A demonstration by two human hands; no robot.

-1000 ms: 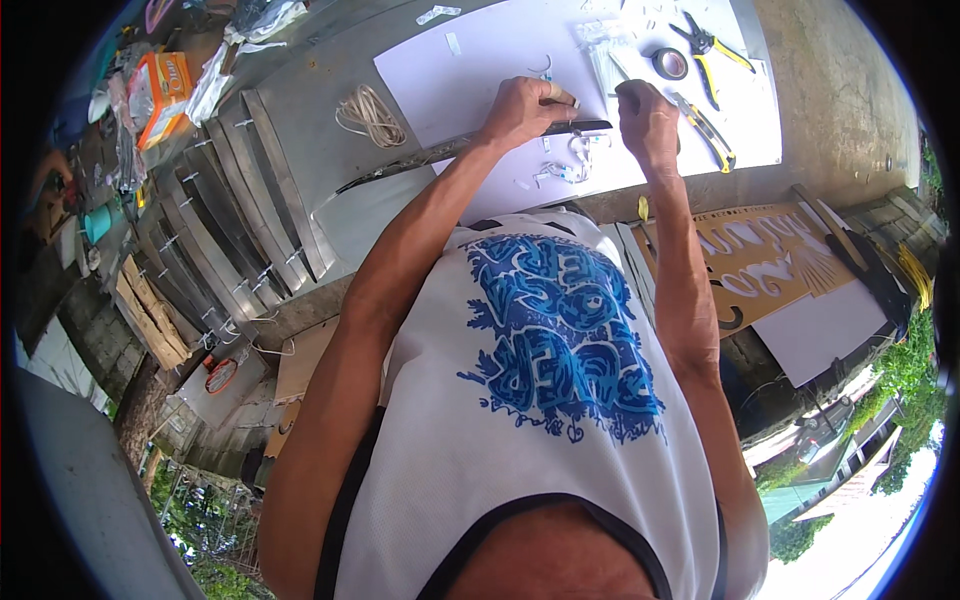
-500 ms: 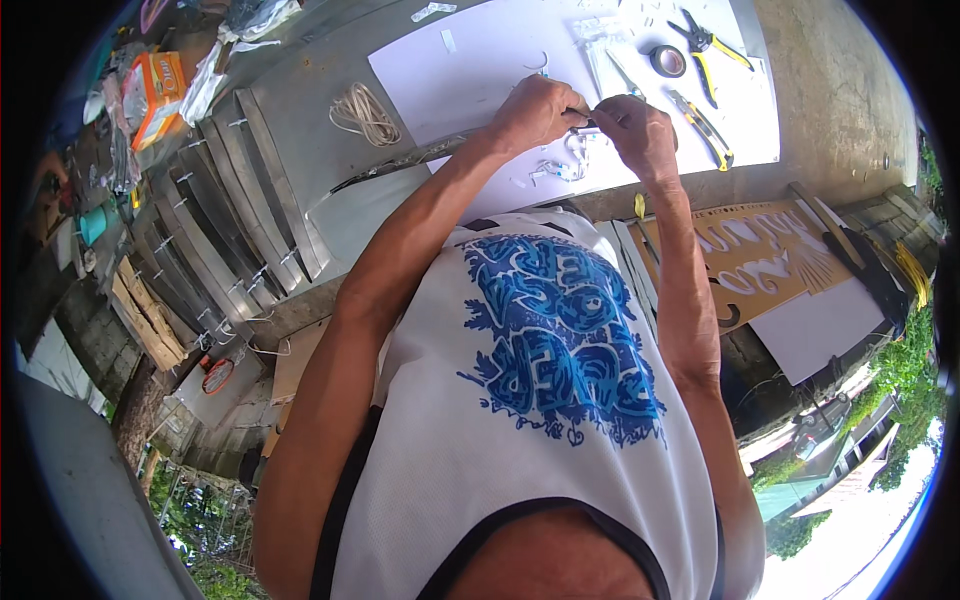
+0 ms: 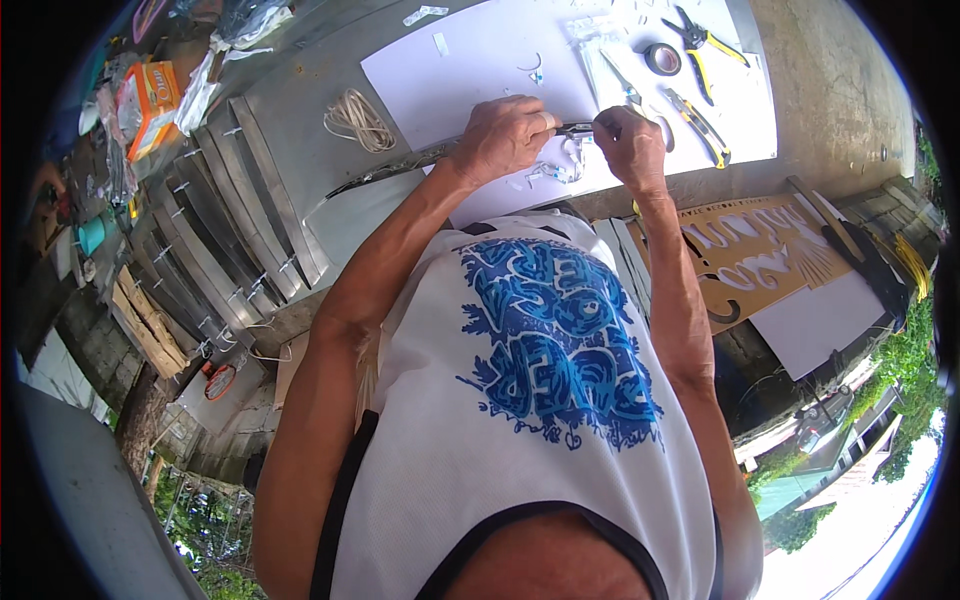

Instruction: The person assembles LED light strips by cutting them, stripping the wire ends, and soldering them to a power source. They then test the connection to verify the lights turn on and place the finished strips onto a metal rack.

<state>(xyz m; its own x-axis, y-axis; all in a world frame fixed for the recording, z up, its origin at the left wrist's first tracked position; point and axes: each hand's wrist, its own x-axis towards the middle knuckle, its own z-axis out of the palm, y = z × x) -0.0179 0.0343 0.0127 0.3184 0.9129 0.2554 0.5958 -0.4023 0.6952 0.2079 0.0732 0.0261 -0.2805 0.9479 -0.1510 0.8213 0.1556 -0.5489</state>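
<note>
A long, narrow dark strip (image 3: pixel 575 128) with a glossy surface runs across the white sheet (image 3: pixel 450 90), its far left end reaching past the sheet's edge. My left hand (image 3: pixel 503 138) is closed around it, thumb and forefinger pressed together towards the right. A short stretch of the strip shows between my hands. At its right end my right hand (image 3: pixel 634 148) pinches with bent fingers, which hide the tip. Just below the strip lie small clear-and-white pieces with thin wires (image 3: pixel 556 172). A yellow-and-black utility knife (image 3: pixel 698 127) rests right of my right hand.
Beyond my right hand are a black tape roll (image 3: pixel 662 59), yellow-and-black wire strippers (image 3: pixel 708 50) and a clear plastic bag (image 3: pixel 596 40). A bundle of pale cord (image 3: pixel 358 122) lies left. Curved metal strips (image 3: pixel 250 190) stand further left; a brown cut-out board (image 3: pixel 740 270) lies right.
My left hand has moved left and nearer to me, away from my right hand, uncovering a stretch of the strip. My right hand has shifted slightly nearer to me.
</note>
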